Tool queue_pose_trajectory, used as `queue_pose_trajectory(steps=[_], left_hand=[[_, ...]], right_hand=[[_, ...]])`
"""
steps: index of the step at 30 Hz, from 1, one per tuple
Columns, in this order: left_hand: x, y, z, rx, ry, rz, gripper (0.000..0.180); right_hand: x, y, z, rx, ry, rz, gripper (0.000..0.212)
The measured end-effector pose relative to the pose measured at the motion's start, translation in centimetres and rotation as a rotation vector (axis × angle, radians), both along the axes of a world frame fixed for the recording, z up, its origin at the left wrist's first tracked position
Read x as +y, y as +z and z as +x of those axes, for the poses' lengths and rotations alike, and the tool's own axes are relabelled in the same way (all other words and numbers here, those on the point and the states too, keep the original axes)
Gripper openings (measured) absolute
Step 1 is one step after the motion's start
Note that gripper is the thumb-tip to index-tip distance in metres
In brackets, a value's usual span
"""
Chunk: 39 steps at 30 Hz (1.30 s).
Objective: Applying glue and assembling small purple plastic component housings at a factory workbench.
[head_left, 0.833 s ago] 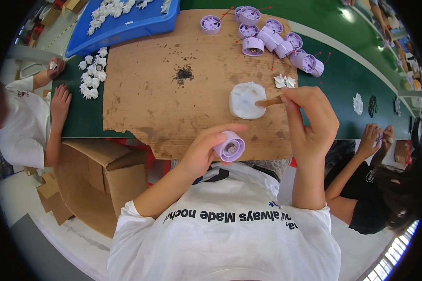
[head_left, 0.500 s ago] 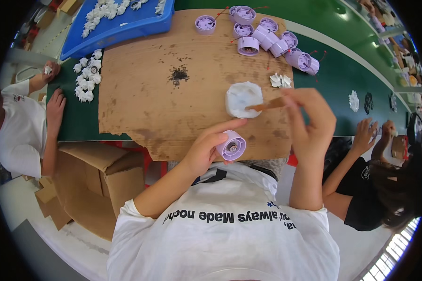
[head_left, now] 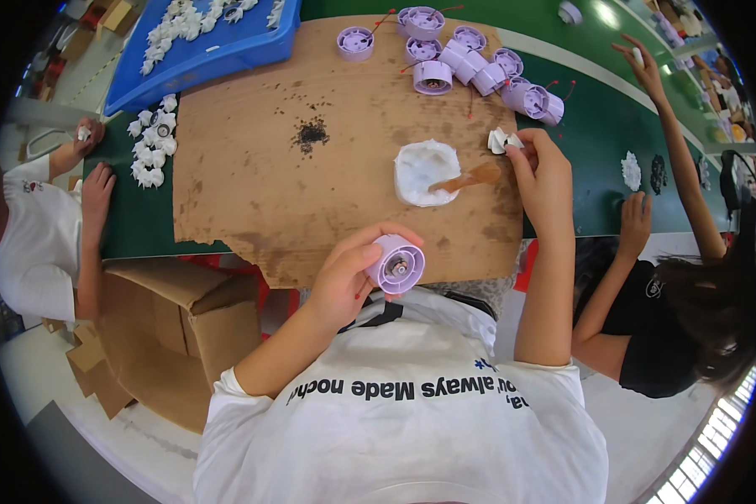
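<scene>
My left hand (head_left: pixel 349 273) holds a small purple round housing (head_left: pixel 397 264) near my chest, its open face turned up. My right hand (head_left: pixel 544 172) reaches to small white plastic pieces (head_left: pixel 501 140) at the right edge of the brown cardboard sheet (head_left: pixel 252 185), fingertips on them. A white tub of paste (head_left: pixel 426 171) sits on the cardboard just left of that hand, with a wooden stick (head_left: pixel 475 177) resting in it. Several more purple housings (head_left: pixel 470 63) lie in a cluster at the far end of the cardboard.
A blue tray (head_left: pixel 218 42) of white parts stands at the far left, with loose white parts (head_left: pixel 153 151) on the green table (head_left: pixel 596 134). A person in white sits left, another in black at right. An open cardboard box (head_left: pixel 168 336) stands below left.
My right hand has let go of the wooden stick, leaving it in the tub, and moved right to the white pieces. My left hand still holds the purple housing.
</scene>
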State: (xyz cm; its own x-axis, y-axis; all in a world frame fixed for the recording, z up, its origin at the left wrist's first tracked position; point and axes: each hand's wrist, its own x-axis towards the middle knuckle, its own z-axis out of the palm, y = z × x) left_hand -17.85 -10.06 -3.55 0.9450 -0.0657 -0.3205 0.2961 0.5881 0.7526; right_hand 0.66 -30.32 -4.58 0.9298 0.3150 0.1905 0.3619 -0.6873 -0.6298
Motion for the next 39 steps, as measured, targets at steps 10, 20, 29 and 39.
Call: queue_pose_trajectory(steps=[10,20,29,39], left_hand=[[0.9,0.6,-0.1,-0.092,0.039,-0.128,0.05],[-0.4,2.2,0.0,-0.204,0.143,0.021,0.057],[-0.3,1.8,-0.3,-0.413,0.121,0.206,0.054],[0.1,1.7,-0.5,-0.307,0.098,0.095,0.05]], right_hand=[[-0.2,4.7,-4.3,0.123,-0.052,0.797,0.019],[2.3,7.4,-10.4,0.125,0.429,0.444,0.03],[2.5,7.4,-11.1,0.105,0.398,0.391,0.028],[2.4,7.8,-9.6,0.022,0.596,0.286,0.035]])
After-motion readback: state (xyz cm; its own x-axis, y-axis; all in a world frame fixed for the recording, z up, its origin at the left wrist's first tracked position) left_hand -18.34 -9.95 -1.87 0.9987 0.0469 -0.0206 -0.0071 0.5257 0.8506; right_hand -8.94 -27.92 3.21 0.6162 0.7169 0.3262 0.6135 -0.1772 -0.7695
